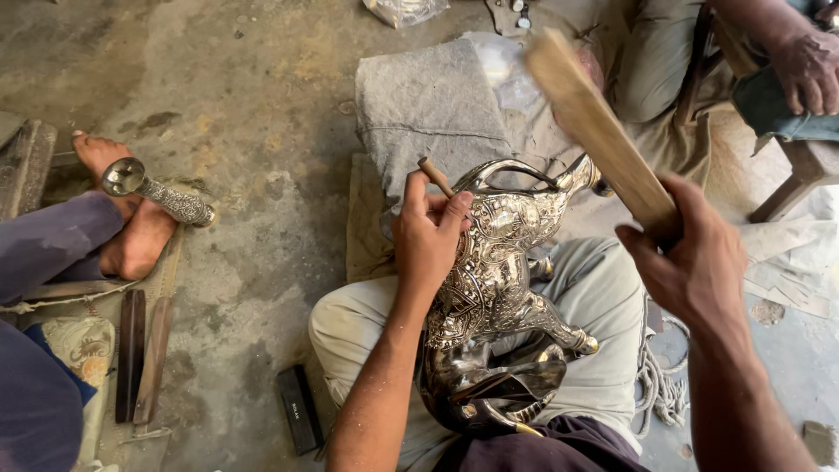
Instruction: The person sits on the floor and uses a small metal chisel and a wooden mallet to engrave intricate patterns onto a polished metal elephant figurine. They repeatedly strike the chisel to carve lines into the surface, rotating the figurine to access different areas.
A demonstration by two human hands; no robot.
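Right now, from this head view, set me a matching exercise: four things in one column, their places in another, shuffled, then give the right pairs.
Things:
1. engraved metal vessel
2. wooden mallet
3. small chisel
4. grey cloth

Places:
A. gripped in the right hand, raised
B. spread on the floor ahead of the knees
C. lying across the person's lap
D. pinched in the left hand, tip against the metal

Pairs: 1-C, 2-A, 3-D, 4-B

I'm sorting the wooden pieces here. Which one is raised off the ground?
The flat wooden stick in the right hand, raised above the metal vessel; the two wooden slats lie flat on the floor.
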